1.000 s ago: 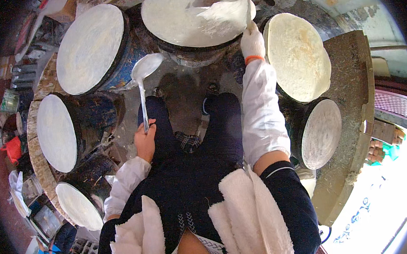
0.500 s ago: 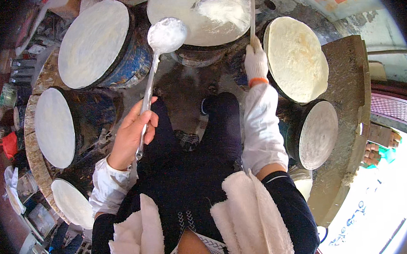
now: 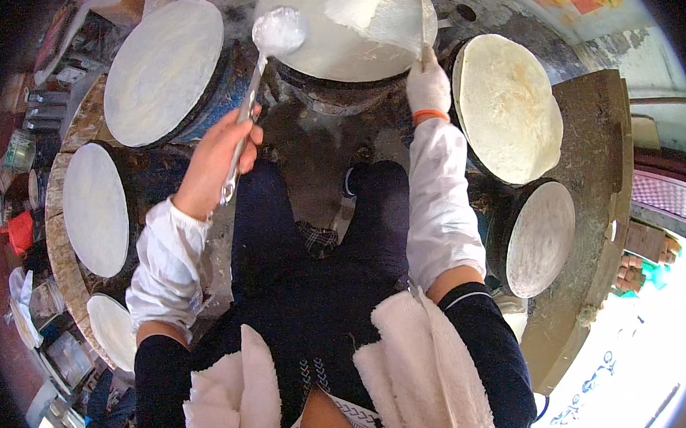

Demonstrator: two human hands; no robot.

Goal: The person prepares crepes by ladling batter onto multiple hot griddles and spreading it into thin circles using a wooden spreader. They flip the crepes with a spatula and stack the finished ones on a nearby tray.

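My bare left hand point(image 3: 216, 158) is closed around the metal handle of a ladle point(image 3: 279, 32). The ladle's bowl, coated with white batter, hangs over the near left edge of the round griddle point(image 3: 332, 60) at the far middle. My right hand point(image 3: 428, 90), in a white knit glove with an orange cuff, grips a thin, flat spreader point(image 3: 423, 24) by its end. The spreader stands upright in view over the right part of that griddle; its far end is cut off. Thick white batter point(image 3: 359, 8) lies on the griddle, partly smeared toward the spreader.
Pale sheets cover griddles at the far left point(image 3: 162, 71), left point(image 3: 94, 210) and near left point(image 3: 112, 329). A flatbread with a lifted edge point(image 3: 511, 111) lies on the right griddle. Nearer stands a greyish griddle point(image 3: 541, 240). A curved board point(image 3: 588, 141) borders the right side.
The ladle has moved slightly forward, away from me. My right hand and spreader have shifted a little nearer, and the batter patch has changed shape. The whole view has shifted slightly.
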